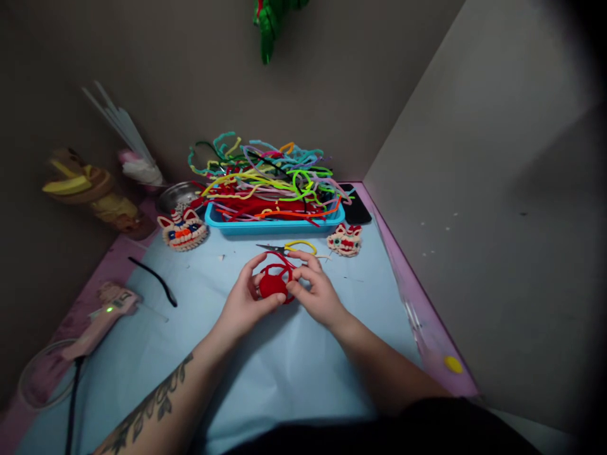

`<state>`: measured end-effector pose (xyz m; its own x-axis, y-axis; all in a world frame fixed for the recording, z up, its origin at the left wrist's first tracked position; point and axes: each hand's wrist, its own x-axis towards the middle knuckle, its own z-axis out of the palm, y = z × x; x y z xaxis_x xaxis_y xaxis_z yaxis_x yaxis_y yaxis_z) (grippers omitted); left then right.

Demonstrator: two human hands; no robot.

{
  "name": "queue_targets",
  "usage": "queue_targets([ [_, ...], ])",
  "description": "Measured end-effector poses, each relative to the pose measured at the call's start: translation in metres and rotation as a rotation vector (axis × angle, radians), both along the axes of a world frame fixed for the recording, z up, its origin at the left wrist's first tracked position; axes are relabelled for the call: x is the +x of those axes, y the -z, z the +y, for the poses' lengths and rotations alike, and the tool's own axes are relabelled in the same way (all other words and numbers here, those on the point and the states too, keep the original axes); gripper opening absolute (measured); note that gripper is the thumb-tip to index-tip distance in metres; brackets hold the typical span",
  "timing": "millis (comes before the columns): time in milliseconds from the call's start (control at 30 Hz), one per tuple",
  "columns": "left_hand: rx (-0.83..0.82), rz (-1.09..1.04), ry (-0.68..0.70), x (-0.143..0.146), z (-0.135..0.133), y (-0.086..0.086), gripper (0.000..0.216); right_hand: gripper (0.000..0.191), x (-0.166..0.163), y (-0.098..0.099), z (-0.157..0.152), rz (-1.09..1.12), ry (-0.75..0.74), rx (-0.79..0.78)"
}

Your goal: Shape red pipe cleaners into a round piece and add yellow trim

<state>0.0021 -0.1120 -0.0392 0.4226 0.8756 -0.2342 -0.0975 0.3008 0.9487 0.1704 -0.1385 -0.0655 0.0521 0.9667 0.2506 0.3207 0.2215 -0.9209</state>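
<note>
Over the middle of the table, my left hand (pixel 251 294) is closed around a round red piece (pixel 272 285), thumb across its front. It looks like coiled pipe cleaner. From it, a red pipe cleaner (pixel 290 273) curls out in loops to the right. My right hand (pixel 313 287) pinches this red strand between thumb and fingers at the right side of the disc. Just beyond my fingertips lie scissors (pixel 300 247) with yellow handles, their blades pointing left.
A blue basket (pixel 275 226) overflows with colourful pipe cleaners at the back. Lion-head crafts (pixel 184 231) flank it, with a black phone (pixel 358 208) at right. A metal bowl (pixel 177 197) stands behind. On the left are a pink glue gun (pixel 102 322) with its cable and a black strip (pixel 156 281).
</note>
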Motion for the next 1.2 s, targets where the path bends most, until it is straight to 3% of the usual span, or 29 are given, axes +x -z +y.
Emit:
queue_targets([
  [233, -0.059, 0.016, -0.016, 0.002, -0.001, -0.002, 0.101, 0.007, -0.004, 0.004, -0.002, 0.071, 0.087, 0.088],
  [467, -0.045, 0.009, -0.048, 0.003, -0.002, 0.001, 0.104, 0.009, -0.003, 0.003, -0.004, -0.149, 0.096, 0.357],
  [600, -0.068, 0.02, -0.074, 0.004, -0.003, 0.0, 0.106, 0.013, -0.004, 0.001, -0.006, -0.241, 0.074, 0.401],
  [700, -0.066, -0.001, -0.064, 0.004, -0.003, 0.001, 0.107, 0.009, -0.006, 0.0, -0.006, -0.142, 0.075, 0.304],
  [933, 0.021, 0.071, -0.027, 0.006, -0.006, 0.006, 0.111, 0.006, -0.012, -0.001, -0.005, 0.189, 0.037, -0.09],
  [1200, 0.006, 0.098, -0.052, 0.007, -0.007, 0.004, 0.12, 0.012, -0.016, 0.009, -0.003, 0.45, 0.026, -0.197],
])
